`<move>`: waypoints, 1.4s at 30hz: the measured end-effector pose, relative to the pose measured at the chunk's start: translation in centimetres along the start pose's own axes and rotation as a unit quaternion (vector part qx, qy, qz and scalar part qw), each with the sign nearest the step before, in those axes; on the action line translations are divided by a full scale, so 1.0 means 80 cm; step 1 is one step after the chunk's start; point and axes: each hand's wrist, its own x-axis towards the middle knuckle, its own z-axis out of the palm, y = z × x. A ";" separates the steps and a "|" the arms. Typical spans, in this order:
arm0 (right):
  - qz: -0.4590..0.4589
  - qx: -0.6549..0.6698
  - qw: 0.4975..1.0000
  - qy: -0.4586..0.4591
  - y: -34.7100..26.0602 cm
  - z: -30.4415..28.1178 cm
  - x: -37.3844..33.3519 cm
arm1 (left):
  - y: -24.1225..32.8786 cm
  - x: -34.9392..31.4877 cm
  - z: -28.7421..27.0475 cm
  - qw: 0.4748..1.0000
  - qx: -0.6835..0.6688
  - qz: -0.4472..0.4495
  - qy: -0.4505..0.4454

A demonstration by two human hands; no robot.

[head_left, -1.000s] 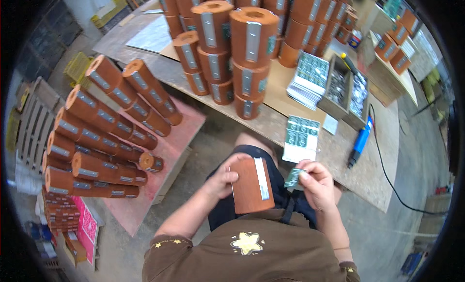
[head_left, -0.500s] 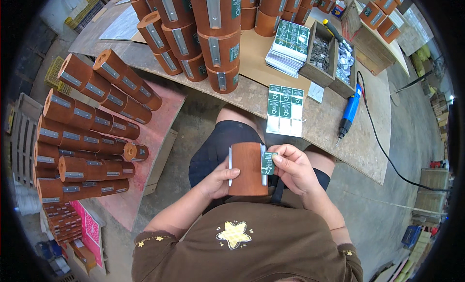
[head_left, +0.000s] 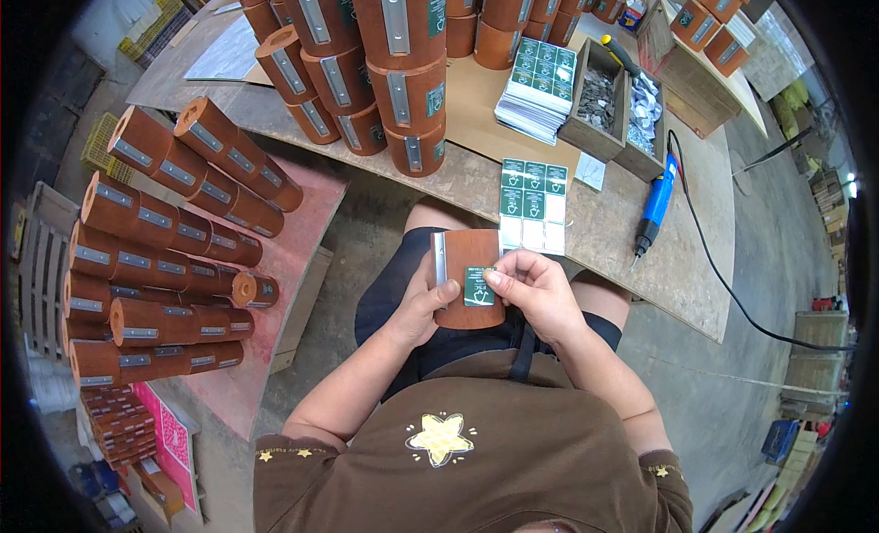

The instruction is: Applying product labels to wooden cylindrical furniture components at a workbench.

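Note:
Above my lap, my left hand (head_left: 418, 304) grips a reddish-brown wooden cylinder (head_left: 472, 246) by its left side, thumb over the front. A silver metal strip (head_left: 440, 258) runs along that edge. My right hand (head_left: 542, 297) pinches the upper right corner of a green sticker (head_left: 478, 291), which lies against the cylinder's front face; whether it is fully stuck there I cannot tell. Just beyond, a sheet of green stickers (head_left: 531, 203) with several white blank spots overhangs the table's front edge.
On the table (head_left: 604, 223) are a stack of sticker sheets (head_left: 534, 93), wooden bins (head_left: 600, 116) of metal parts, a blue power screwdriver (head_left: 657, 208) with a black cord, and stacked brown cylinders (head_left: 414, 103). More cylinders (head_left: 174, 322) lie on a reddish board to the left.
The green sticker has moved from beside the cylinder's right edge onto its front face. Both hands and the cylinder have shifted slightly away from my body.

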 end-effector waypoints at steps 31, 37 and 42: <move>-0.054 -0.102 0.993 0.039 0.002 0.007 0.004 | -0.001 -0.002 0.004 0.992 0.104 0.039 0.058; -0.090 -0.184 0.977 0.055 0.004 0.010 0.002 | 0.000 -0.005 0.008 0.990 0.118 0.056 0.053; -0.145 -0.272 0.939 0.150 -0.011 0.010 0.003 | 0.000 -0.008 0.006 0.989 0.121 0.077 0.032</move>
